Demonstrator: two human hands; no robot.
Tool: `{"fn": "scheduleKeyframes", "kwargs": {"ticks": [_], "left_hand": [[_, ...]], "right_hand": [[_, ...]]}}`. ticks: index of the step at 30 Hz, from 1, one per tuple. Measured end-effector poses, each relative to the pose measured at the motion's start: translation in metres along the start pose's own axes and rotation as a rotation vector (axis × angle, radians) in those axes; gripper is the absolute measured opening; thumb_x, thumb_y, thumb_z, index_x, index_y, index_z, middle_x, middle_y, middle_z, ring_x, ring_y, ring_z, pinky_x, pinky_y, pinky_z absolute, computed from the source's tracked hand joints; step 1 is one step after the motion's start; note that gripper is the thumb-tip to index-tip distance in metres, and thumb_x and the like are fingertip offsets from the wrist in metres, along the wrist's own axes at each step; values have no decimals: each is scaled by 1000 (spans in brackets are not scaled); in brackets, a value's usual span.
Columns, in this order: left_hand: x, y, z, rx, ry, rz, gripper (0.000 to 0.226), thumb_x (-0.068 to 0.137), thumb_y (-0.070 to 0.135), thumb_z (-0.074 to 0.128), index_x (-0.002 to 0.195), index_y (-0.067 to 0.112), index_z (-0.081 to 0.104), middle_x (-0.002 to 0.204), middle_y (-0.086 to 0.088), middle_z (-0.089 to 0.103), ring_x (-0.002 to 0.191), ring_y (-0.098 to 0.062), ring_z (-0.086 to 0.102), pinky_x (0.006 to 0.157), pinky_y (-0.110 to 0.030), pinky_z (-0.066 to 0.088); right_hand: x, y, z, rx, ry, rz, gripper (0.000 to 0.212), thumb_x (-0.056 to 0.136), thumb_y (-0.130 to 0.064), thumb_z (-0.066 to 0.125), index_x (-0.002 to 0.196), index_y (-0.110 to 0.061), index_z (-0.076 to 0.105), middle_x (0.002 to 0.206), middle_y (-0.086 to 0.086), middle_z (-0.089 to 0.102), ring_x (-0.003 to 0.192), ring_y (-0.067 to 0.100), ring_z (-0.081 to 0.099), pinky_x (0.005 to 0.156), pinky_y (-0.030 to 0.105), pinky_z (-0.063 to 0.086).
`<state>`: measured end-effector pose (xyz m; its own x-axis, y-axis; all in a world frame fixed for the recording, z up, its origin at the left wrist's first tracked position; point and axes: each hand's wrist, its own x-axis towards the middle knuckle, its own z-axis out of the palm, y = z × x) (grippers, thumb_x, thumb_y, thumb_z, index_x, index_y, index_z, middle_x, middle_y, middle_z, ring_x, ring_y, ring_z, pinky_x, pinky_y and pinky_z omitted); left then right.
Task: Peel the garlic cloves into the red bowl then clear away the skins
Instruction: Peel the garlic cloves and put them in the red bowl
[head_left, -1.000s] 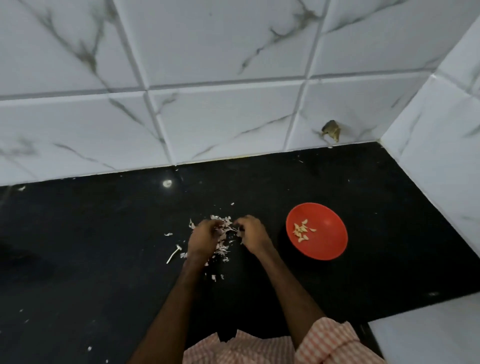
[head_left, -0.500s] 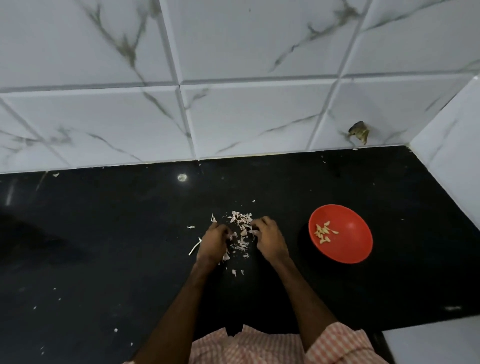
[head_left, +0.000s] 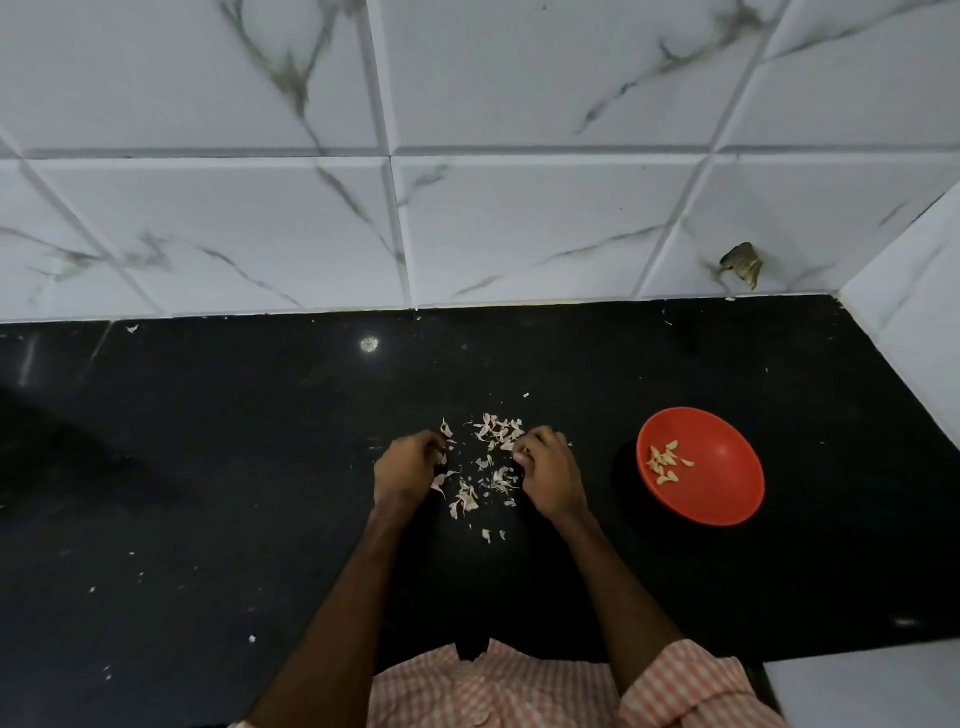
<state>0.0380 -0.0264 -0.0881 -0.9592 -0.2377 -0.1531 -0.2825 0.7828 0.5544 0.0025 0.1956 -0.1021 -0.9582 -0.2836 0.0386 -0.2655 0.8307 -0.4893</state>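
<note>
The light is dim and cool. The black countertop (head_left: 208, 467) is very dark and shows one small glare spot (head_left: 369, 344) near the wall (head_left: 519, 234). Tile lines (head_left: 208, 154) curve at the edges, and the upper left veins (head_left: 291, 78) look smeared.

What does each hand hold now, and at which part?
It cannot be told. The left hand and right hand curl their fingers at either side of the garlic skins, but whether they pinch anything is too small to see.
</note>
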Motion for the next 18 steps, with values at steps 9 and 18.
{"fn": "scheduleKeyframes", "kwargs": {"ticks": [9,18], "left_hand": [[0,-15,-2,16,-220,213,24,86,18,74,110,20,71,117,2,59,102,-9,53,91,-25,46],[-2,-9,-4,-16,-193,225,22,90,12,69,111,15,69,114,0,60,100,-12,58,91,-27,49]], "right_hand": [[8,-13,-6,218,90,83,9,97,-20,62,104,-16,67,102,-5,65,94,9,60,84,28,51],[13,-13,-3,461,74,187,10,92,-9,69,99,-15,71,100,-4,70,94,5,65,87,22,52]]}}
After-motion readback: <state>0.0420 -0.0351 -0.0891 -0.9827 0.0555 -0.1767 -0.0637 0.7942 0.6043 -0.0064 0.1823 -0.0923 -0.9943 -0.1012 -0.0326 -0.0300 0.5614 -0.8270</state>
